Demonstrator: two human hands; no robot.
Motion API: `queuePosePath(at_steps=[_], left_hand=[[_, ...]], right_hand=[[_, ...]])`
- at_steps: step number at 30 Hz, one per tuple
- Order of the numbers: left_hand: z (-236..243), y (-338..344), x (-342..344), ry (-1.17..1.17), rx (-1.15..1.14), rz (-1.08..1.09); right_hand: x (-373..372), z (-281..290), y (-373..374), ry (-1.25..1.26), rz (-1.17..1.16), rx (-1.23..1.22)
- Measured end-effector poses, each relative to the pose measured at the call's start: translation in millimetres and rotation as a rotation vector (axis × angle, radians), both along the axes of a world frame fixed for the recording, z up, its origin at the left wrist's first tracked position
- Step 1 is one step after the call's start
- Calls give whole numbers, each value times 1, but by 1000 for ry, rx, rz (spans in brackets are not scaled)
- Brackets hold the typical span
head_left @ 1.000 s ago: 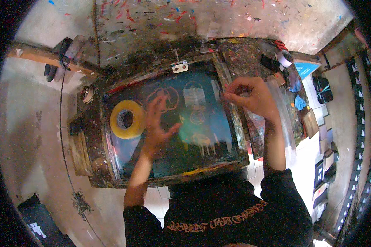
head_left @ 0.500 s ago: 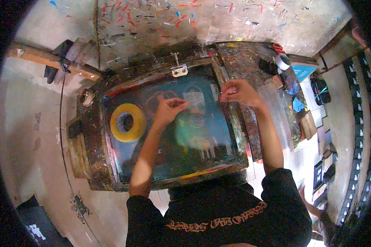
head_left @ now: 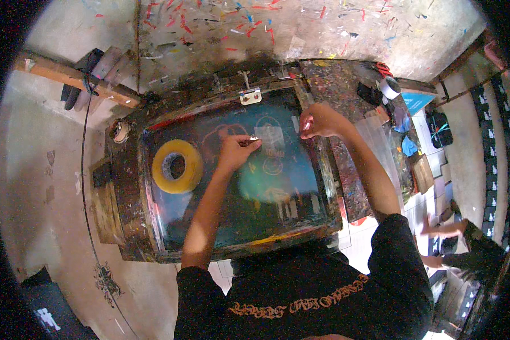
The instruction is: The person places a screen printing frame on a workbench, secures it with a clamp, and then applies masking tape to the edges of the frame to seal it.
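Note:
A screen-printing frame (head_left: pixel 151 218) lies on a paint-stained bench, with dark, shiny mesh (head_left: pixel 221 212) and faint line designs. Over its middle, my left hand (head_left: pixel 236 150) pinches a small whitish scrap (head_left: pixel 254 138) between thumb and fingertips. My right hand (head_left: pixel 323 120) is closed above the frame's right side, a whitish bit at its fingertips too small to name. Between the hands, a pale rectangular patch (head_left: pixel 269 136) shows on the mesh. Left of my left forearm rests a wide roll of yellowish clear tape (head_left: pixel 194 166).
A metal hinge clamp (head_left: pixel 251 97) stands at the frame's far edge. To the right, the bench (head_left: pixel 345 198) carries a white roll (head_left: pixel 389 88) and blue scraps (head_left: pixel 409 145). At far right, another person's arm (head_left: pixel 450 229) reaches in. A hanging cable (head_left: pixel 85 170) runs down the left.
Both hands stay pinched over the frame, the left shifting slightly right and the right hand's fingers tilting lower. The whitish scrap now shows at my left fingertips. The other person has moved farther into view.

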State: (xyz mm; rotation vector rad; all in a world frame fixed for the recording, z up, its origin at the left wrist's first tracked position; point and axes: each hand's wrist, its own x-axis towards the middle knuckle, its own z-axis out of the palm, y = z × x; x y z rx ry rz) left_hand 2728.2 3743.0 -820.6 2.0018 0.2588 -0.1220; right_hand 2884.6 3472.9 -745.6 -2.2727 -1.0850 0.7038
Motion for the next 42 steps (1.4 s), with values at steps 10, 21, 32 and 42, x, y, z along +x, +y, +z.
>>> queuePosePath(at_steps=[10,21,32,42], left_hand=[[6,-7,-6,-60,12,108],[-4,-4,-11,-138,13,120],[4,-12,-21,-151,148,161],[-4,-27,-28,-378,517,167]], right_hand=[[0,-16,7,-190,124,17],[-17,-11,12,-186,68,-76],[-27,-8,23,-242,46,-236],[-39,-25,35,-615,202,-476]])
